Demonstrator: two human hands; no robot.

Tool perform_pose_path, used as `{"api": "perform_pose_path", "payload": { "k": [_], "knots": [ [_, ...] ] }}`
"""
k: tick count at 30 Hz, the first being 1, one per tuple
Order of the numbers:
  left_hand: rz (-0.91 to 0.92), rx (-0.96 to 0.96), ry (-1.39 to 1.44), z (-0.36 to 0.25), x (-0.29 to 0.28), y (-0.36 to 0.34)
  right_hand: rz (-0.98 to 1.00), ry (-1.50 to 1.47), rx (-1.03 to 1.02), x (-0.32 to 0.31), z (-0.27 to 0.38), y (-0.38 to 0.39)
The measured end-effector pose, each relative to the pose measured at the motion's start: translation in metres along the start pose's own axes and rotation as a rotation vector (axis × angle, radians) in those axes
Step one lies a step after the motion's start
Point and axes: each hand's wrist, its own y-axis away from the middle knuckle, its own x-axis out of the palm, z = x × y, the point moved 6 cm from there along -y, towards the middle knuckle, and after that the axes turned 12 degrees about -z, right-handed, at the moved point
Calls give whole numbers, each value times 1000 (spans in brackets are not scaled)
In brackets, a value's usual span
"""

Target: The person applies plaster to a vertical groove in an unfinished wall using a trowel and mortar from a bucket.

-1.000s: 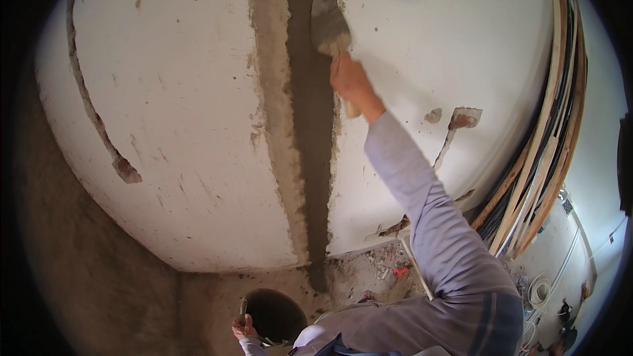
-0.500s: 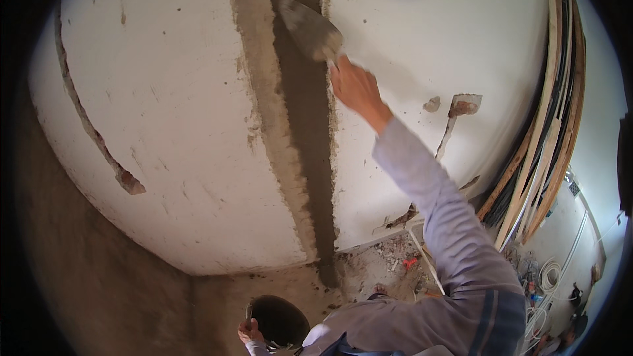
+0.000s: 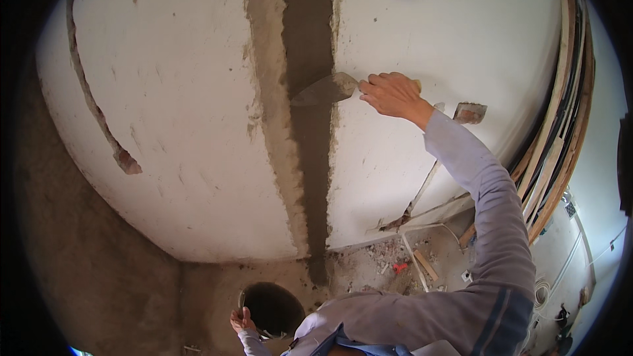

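My right hand (image 3: 393,97) is closed round the handle of a pointed trowel (image 3: 326,89). The trowel's grey blade lies across the dark, damp mortar strip (image 3: 310,138) that runs down the white wall, its tip toward the strip's left side. At the lower left, my left hand (image 3: 243,320) grips the rim of a round, dark bucket (image 3: 271,308). Inside the bucket it is too dark to make out any contents. Beside the damp strip on its left runs a lighter, rough-edged band of dry mortar (image 3: 271,92).
Long wooden boards (image 3: 568,118) and dark pipes lean at the right. Rubble (image 3: 376,262), a small red piece (image 3: 399,267) and a thin pale strip (image 3: 415,262) lie at the wall's foot. Coiled cable (image 3: 542,294) is farther right. A chipped groove (image 3: 92,99) scars the left wall.
My right hand and the trowel have moved down and to the right, and the blade has turned to lie nearly level across the strip. My left hand stays at the bucket.
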Motion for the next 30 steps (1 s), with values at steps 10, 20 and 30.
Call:
{"api": "perform_pose_path", "payload": {
  "k": [10, 20, 30],
  "knots": [
    [-104, -77, 18, 20, 11, 29, -206, 156, 301, -94, -153, -83],
    [-101, -298, 518, 41, 74, 22, -248, 191, 285, -106, -125, -73],
    [208, -12, 44, -116, 64, -9, 197, -960, 100, -16, 100, 125]
  ]
}}
